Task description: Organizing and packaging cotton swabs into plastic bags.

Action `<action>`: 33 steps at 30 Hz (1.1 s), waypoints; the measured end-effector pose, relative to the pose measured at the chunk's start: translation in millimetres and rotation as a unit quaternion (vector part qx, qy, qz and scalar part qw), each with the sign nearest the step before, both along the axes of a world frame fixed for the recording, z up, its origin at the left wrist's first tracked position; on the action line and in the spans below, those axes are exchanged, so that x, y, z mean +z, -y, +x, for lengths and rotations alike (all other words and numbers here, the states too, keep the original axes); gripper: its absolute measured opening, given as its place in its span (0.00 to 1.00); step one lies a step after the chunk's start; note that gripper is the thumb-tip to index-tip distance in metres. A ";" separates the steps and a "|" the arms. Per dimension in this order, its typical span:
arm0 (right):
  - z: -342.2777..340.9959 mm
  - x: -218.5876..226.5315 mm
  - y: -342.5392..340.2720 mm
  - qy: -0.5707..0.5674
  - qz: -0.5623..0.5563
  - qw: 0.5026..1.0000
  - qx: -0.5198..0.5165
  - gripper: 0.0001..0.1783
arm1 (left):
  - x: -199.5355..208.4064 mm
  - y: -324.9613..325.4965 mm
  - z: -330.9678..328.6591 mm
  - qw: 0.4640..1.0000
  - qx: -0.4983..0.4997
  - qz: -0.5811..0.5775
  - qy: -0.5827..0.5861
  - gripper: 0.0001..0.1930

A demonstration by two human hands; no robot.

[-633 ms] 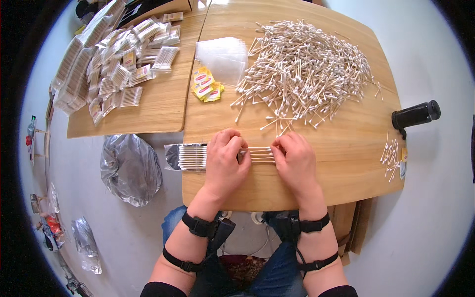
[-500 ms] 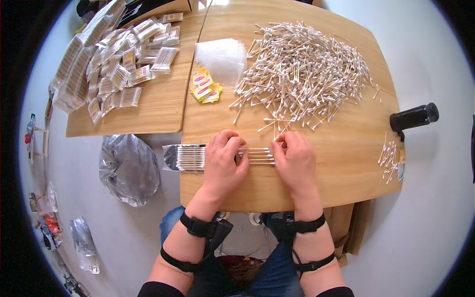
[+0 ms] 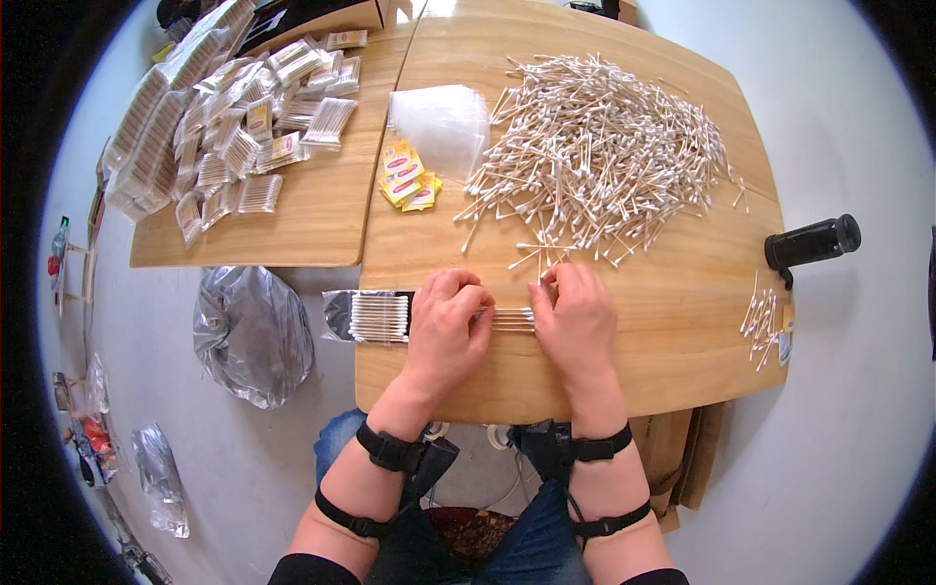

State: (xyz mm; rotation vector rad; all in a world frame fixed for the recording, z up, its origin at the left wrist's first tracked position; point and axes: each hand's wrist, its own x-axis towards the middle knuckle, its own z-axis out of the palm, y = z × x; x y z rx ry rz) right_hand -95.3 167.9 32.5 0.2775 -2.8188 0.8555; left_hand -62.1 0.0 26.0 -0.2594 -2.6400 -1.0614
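Observation:
A few cotton swabs [image 3: 513, 320] lie side by side between my two hands, their white tips toward the right. My left hand [image 3: 447, 327] is closed around their left ends, fingers curled and knuckles up. At their right tips is my right hand [image 3: 575, 317], closed with thumb and fingers pinched together; its fingertips are partly hidden. Beside my left hand, a neat row of cotton swabs [image 3: 378, 318] lies on a dark strip with clear plastic at its left end. The strip's right part is covered by that hand.
Beyond my hands spreads a large heap of loose cotton swabs [image 3: 604, 146]. Clear plastic bags [image 3: 441, 122] and yellow cards [image 3: 407, 177] lie left of it. Filled swab packs [image 3: 239, 136] cover the left table. A black cylinder [image 3: 813, 242] and a few swabs [image 3: 759, 327] sit at the right edge.
The swabs between my hands are closer together than before, and the visible stretch is shorter. My right hand has come slightly nearer my left. The whole view has shifted a little.

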 end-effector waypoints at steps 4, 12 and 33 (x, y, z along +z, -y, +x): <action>-0.5 -2.1 1.4 -0.009 0.031 0.999 -0.002 0.07 | -4.0 0.4 0.1 1.000 0.022 0.015 0.000 0.07; 3.1 0.4 -8.4 0.017 -0.002 0.998 0.052 0.05 | 0.0 -3.6 -4.9 0.998 0.047 0.037 0.004 0.13; -3.1 10.6 8.1 -0.018 0.002 0.999 0.031 0.05 | -5.1 -5.7 -1.1 0.999 0.039 0.016 0.004 0.08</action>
